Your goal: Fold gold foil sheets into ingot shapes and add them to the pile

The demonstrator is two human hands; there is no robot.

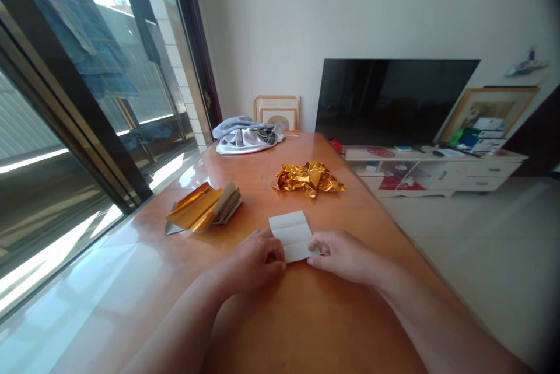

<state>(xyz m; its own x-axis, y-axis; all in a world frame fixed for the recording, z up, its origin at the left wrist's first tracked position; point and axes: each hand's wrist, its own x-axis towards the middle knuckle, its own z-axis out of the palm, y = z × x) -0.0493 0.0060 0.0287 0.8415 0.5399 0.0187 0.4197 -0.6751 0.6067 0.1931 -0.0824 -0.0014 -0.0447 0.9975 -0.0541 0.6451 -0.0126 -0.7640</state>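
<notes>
A pale sheet of paper (290,233) with crease lines across it lies on the wooden table in front of me. My left hand (258,257) has its curled fingers on the sheet's near left corner. At the near right edge, my right hand (336,254) pinches the same paper between thumb and fingers. Beyond the sheet sits a pile of folded gold foil paper pieces (308,178). To the left lies a stack of gold foil sheets (196,208) with grey backs, its top sheets curling up.
The brown table (280,327) stretches away toward the wall. A bundle of grey cloth (247,136) rests at its far end. Glass sliding doors (87,100) stand on the left. A television (394,102) and a white cabinet (441,174) are beyond the table's right side.
</notes>
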